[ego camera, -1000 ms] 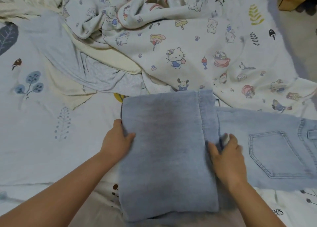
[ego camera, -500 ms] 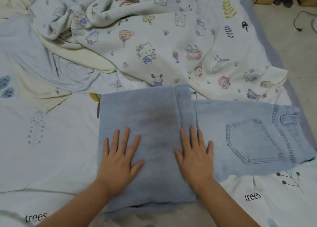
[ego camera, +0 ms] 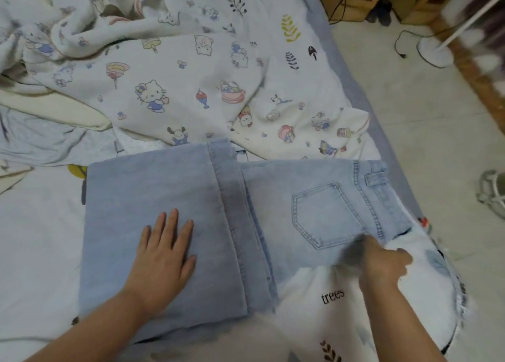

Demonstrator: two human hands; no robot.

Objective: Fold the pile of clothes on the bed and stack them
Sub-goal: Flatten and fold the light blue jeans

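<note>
A pair of light blue jeans (ego camera: pixel 273 211) lies across the near part of the bed (ego camera: pixel 41 238), its legs folded over toward the waist so that a broad doubled panel sits on the left and the seat with a back pocket (ego camera: pixel 325 214) shows on the right. The left hand (ego camera: pixel 164 255) lies flat on the folded panel, fingers straight and slightly spread, pressing the denim down. The right hand (ego camera: pixel 382 263) is at the near edge of the seat part, just below the pocket; it is blurred, its fingers curled around the denim edge, which is lifted a little off the sheet there. The bed sheet is white with printed leaves and the word "trees" beside the right wrist. Beyond the jeans, a rumpled white cloth with cartoon figures (ego camera: pixel 191 88) spreads over the far half of the bed, touching the jeans' far edge. To the far left lie a cream garment (ego camera: pixel 54 113) and a pale grey-blue garment (ego camera: pixel 41 140), loosely heaped. On the floor to the right stand a white fan base (ego camera: pixel 434 52) with a black cable (ego camera: pixel 401 44).
</note>
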